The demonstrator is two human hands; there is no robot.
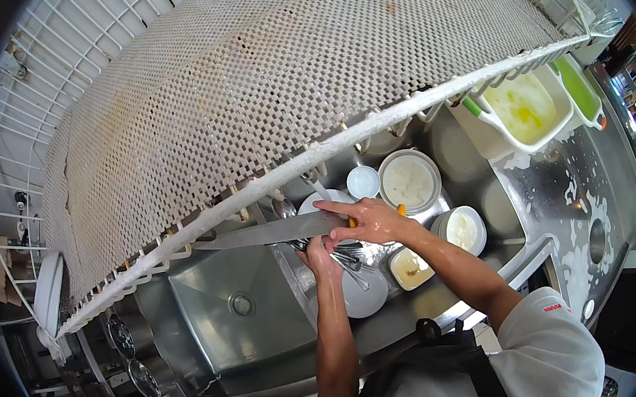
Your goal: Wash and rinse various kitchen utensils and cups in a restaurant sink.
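Note:
My right hand [370, 220] grips a large knife with an orange handle; its wide steel blade [269, 231] points left, over the sink's upper edge. Just below the blade, my left hand [321, 255] is closed on a bunch of wet cutlery [353, 261], with forks and handles sticking out to the right. White plates [366, 296] lie under the cutlery. Right of my hands are a rectangular dish [411, 269] with yellowish liquid, stacked round bowls [461, 229], a larger stack of round dishes [410, 182] and a small bowl [363, 182].
A white wire rack [314, 156] lined with woven mat overhangs the sink. Below left is a steel sink basin [245, 332] with a round drain. A white tub [522, 110] of foamy yellow-green liquid stands at upper right, beside a soapy steel counter [558, 192].

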